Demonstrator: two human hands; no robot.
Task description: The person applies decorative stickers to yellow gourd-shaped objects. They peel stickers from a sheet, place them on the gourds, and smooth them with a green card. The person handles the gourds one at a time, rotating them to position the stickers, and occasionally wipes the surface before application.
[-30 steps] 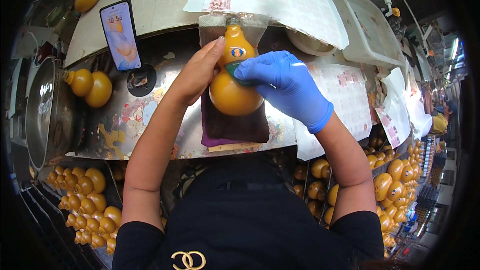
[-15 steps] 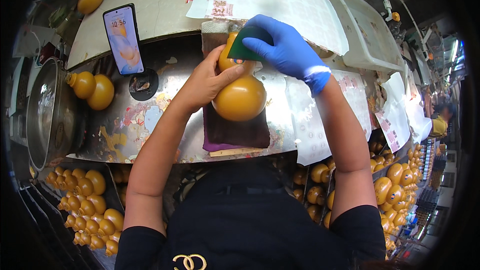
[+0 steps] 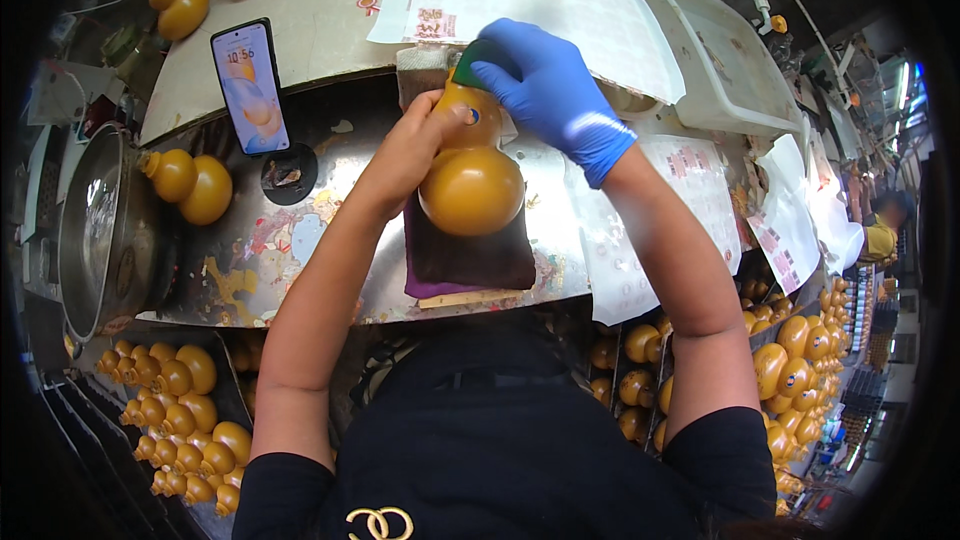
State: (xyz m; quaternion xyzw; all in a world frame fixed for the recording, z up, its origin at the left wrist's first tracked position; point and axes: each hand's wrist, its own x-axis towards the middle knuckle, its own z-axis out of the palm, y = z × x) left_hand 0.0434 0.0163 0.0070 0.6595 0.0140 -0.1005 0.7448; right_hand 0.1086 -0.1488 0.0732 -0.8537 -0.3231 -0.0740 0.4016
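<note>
"Since the view of a second ago, the green scraper (image 3: 487, 62) has travelled up from the gourd bottle's waist to its neck. Can you see who holds what from where you sit?"

"From my remote screen, yes. The right hand (image 3: 545, 90), in a blue glove, pinches the scraper between thumb and fingers and lays it against the neck."

"And the left hand (image 3: 418, 145)?"

"Bare, and closed on the upper bulb — I see its thumb on the front, partly over a small round decal (image 3: 472, 117). Some fingertips are hidden from me."

"Where do you have the gourd bottle (image 3: 472, 190) itself?"

"Centre of my view, over a dark cloth (image 3: 470, 258), wide bulb toward the wearer, neck pointing away."

"What else do you get?"

"On the left, a phone (image 3: 250, 90) propped upright, a second gourd (image 3: 195, 190) below it and a metal basin (image 3: 80, 240) beyond. To the right, a printed sheet (image 3: 650, 240) lies on the metal table (image 3: 375, 240)."
</note>
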